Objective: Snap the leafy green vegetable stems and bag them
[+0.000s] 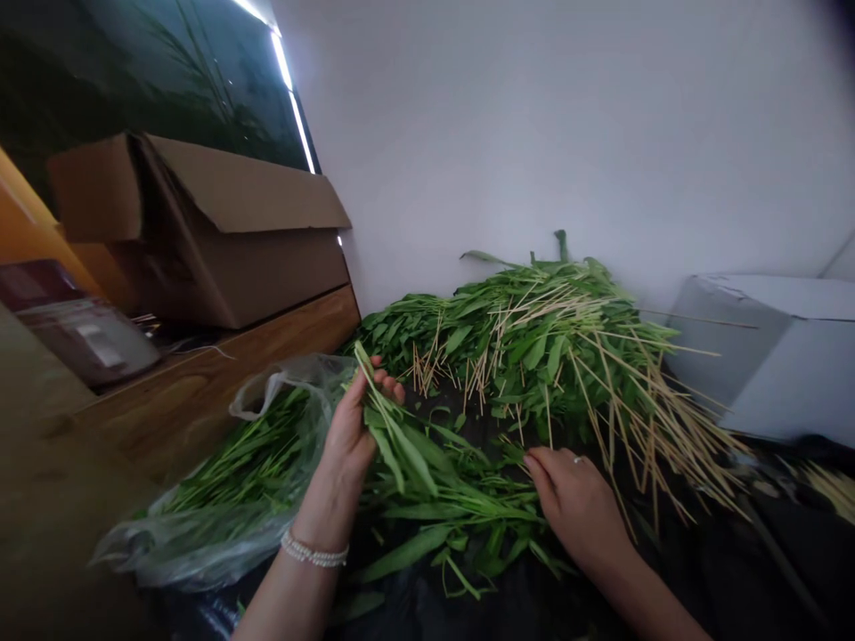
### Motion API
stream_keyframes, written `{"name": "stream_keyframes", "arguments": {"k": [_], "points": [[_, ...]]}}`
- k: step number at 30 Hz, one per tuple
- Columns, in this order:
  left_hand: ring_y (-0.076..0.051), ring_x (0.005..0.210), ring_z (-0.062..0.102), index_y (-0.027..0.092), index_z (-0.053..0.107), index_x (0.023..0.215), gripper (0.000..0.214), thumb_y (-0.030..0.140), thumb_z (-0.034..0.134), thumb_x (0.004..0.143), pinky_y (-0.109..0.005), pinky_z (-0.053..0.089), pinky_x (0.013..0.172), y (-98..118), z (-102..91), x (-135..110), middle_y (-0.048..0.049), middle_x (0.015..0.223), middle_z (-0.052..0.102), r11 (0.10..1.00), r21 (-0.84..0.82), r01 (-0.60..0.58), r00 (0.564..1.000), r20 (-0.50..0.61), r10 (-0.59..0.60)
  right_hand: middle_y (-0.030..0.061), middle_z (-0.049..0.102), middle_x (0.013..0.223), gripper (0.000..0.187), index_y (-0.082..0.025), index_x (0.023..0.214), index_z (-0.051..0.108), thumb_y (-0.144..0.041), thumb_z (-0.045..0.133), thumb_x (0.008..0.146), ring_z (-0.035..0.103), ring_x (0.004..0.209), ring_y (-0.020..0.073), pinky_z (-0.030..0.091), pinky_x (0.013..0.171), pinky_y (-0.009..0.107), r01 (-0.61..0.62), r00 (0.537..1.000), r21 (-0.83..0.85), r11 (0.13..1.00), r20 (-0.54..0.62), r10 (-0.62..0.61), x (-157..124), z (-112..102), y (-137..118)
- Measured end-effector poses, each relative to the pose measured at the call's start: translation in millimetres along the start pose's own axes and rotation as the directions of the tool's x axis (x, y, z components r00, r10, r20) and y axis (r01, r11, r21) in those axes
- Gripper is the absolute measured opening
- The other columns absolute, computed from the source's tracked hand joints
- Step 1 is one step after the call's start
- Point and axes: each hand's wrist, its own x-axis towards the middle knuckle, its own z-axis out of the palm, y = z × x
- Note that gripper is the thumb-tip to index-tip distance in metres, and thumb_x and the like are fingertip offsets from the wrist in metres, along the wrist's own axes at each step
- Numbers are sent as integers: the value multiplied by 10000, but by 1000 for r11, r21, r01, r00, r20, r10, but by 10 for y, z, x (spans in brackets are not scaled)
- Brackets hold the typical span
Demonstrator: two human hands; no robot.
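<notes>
My left hand (354, 418) is curled around a small bunch of leafy green stems (401, 445), with their cut ends poking up past the thumb and the long leaves hanging to the right. Below it lies a loose heap of leafy greens (460, 507) on a dark sheet. At the right edge of that heap, my right hand (574, 499) has its fingers pinched together on the greens; its fingertips are partly hidden. Behind both hands is a big pile of bundled greens with thin wooden sticks (521, 329) among them, leaning against the wall.
A clear plastic bag (267, 507) full of greens lies to the left. Beyond it an open cardboard box (254, 258) and a plastic container (86, 329) rest on a wooden surface (294, 347). A white box (768, 356) stands at the right, with loose sticks (661, 436) jutting toward it.
</notes>
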Motion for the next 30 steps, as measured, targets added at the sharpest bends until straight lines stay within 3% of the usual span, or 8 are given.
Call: {"name": "stream_keyframes", "arguments": {"k": [4,9,11,14,17,20,23,30], "points": [[-28,464,485,171,626,973,163,230,475,957,-177,509,577,264,137,-171,74,579,470,991,-115,67,991,125,-53,28,668,811,177,-216,905,633,-265,464,925,595,767,183,399,711,300,-7,998,118,993,68,-1,30,-48,-12],[-37,419,416,162,625,907,335,450,456,944,-187,487,502,504,172,-355,73,537,422,993,-40,113,990,86,-109,-3,641,741,118,-241,734,639,-247,580,836,589,761,179,421,690,293,-61,929,269,961,367,-43,67,-173,-15],[-41,406,399,176,626,851,326,423,441,955,-195,486,483,556,172,-409,69,529,426,995,-19,100,993,63,-98,-3,630,733,102,-236,694,629,-221,625,795,585,772,185,420,708,301,-40,896,264,964,436,-82,54,-187,-17],[-42,410,415,183,608,801,302,273,382,981,-199,501,496,580,194,-439,58,545,434,996,2,87,994,60,-87,7,620,748,126,-221,671,603,-181,603,790,586,771,185,418,720,307,-10,883,248,969,458,-108,32,-165,-25],[-55,484,493,170,572,776,248,225,416,960,-212,540,557,540,253,-399,41,602,467,991,2,133,987,88,-133,14,625,796,117,-216,755,592,-208,517,845,595,769,172,430,697,291,-113,918,335,936,396,-31,44,-144,-18],[-70,576,549,161,560,789,166,205,481,928,-201,553,573,455,337,-302,23,672,500,984,11,176,976,131,-176,23,644,846,131,-217,862,578,-311,486,869,599,740,167,438,633,273,-287,945,430,856,276,177,74,-131,23],[-67,605,556,148,575,820,71,166,551,885,-192,552,585,330,404,-177,18,718,517,983,79,166,968,176,-178,25,652,823,207,-220,898,569,-406,482,869,597,683,168,434,566,263,-426,904,525,737,218,367,83,-99,82],[-35,482,394,133,617,868,187,247,723,765,-143,380,453,-226,218,56,62,608,455,902,421,-99,960,278,-24,-29,558,652,358,-216,880,579,-549,614,756,475,490,114,323,409,219,-596,771,742,307,421,478,109,-16,106]]}}
